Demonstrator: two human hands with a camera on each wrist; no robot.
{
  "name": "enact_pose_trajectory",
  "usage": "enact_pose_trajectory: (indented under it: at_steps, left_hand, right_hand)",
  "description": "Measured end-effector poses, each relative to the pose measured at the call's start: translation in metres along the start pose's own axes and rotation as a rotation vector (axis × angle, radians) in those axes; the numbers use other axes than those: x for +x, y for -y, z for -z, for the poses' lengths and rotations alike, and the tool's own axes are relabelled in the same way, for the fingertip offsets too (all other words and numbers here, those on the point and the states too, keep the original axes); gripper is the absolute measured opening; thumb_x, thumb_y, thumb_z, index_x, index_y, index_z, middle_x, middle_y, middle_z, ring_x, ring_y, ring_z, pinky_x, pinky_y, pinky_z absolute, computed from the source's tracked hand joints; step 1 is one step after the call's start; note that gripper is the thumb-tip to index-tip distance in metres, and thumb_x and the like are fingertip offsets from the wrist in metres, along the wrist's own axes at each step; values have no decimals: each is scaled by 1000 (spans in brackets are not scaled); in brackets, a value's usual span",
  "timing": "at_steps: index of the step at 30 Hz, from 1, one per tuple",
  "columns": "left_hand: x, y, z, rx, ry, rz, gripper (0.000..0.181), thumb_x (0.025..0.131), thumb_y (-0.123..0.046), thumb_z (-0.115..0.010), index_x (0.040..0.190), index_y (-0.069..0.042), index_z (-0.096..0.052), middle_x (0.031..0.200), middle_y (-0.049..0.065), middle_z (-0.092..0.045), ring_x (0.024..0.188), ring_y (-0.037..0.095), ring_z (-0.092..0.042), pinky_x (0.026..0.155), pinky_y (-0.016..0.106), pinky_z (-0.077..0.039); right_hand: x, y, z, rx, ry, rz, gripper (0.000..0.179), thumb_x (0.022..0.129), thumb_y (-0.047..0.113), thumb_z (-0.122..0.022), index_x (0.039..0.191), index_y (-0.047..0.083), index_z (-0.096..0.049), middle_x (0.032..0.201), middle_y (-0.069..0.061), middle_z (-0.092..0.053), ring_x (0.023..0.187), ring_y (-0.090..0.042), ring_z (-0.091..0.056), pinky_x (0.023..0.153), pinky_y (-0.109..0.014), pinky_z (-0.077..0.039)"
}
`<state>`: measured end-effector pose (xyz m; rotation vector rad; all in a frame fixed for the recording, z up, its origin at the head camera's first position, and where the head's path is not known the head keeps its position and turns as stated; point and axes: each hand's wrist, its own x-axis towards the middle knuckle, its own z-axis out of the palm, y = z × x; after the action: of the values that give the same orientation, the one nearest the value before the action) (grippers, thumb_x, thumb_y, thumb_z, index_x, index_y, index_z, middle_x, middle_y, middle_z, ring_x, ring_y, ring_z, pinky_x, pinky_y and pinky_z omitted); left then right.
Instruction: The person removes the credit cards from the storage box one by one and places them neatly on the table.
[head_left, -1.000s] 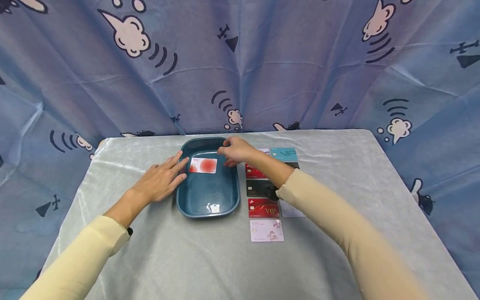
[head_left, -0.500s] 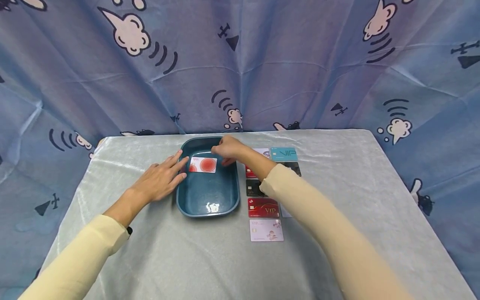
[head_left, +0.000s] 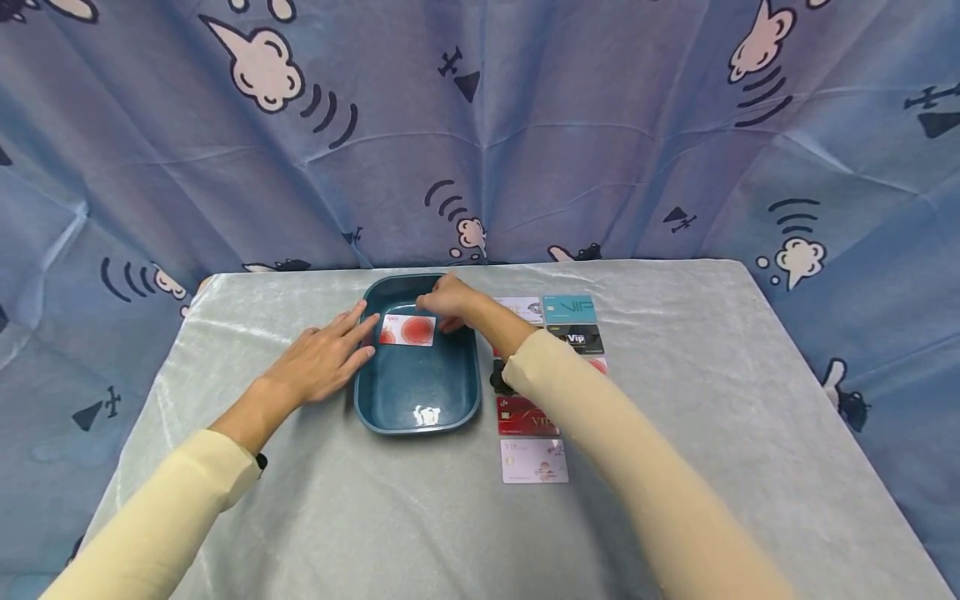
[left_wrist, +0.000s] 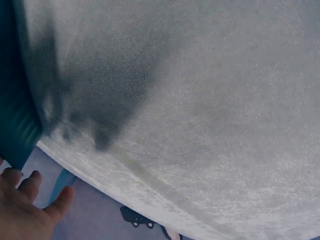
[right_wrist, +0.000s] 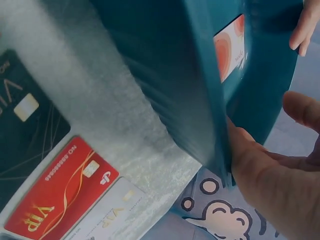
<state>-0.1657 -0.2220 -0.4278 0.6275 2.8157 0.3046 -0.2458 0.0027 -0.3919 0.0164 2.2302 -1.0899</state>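
Note:
A blue rectangular tray [head_left: 416, 383] stands left of centre on the table. Inside it, toward the far end, lies a white card [head_left: 408, 330] with red circles. My left hand [head_left: 318, 362] touches the tray's left rim with its fingers spread. My right hand [head_left: 453, 298] reaches over the far right rim, its fingers inside the tray close to the card. In the right wrist view, the right hand's fingers stand apart with no object visible between them, though the rim hides one tip. The left wrist view catches only the left fingertips beside the tray wall.
Right of the tray, several cards lie in two columns, among them a teal card [head_left: 568, 308], a black card [head_left: 576, 339], a red card [head_left: 525, 416] and a pale pink card [head_left: 534, 462]. The right sleeve covers some. A patterned curtain [head_left: 525, 167] hangs behind the table.
My right hand has shifted slightly left and deeper into the tray, its forearm swinging left and uncovering more of the black card. The left hand, tray and circled card have stayed put.

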Motion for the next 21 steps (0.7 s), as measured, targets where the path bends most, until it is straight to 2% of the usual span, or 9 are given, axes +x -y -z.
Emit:
enact_pose_trajectory:
  at_steps: [8, 16, 21]
  left_hand:
    - [0, 0, 1, -1, -7, -2, 60, 107, -40, -40, 159, -13, -26, 166, 13, -12, 149, 37, -23, 108, 66, -30]
    - [0, 0, 1, -2, -6, 0, 59, 107, -40, -39, 159, -13, -26, 166, 13, -12, 149, 36, -23, 109, 65, -30]
    - [0, 0, 0, -4, -4, 7, 59, 107, -40, -39, 159, -14, -26, 166, 13, -11, 149, 37, -23, 109, 66, -29]
  right_hand:
    - [6, 2, -5, -57, -10, -32, 50, 102, 23, -54, 142, -5, -43, 125, -17, -54, 96, -32, -64, 88, -37, -57]
    - [6, 4, -9, -99, 20, -25, 48, 104, 24, -52, 142, -4, -45, 134, -17, -54, 110, -35, -62, 94, -43, -54]
    - [8, 5, -10, -86, 33, -33, 42, 105, 19, -45, 141, -3, -46, 133, -18, -55, 111, -36, -61, 94, -44, -53]
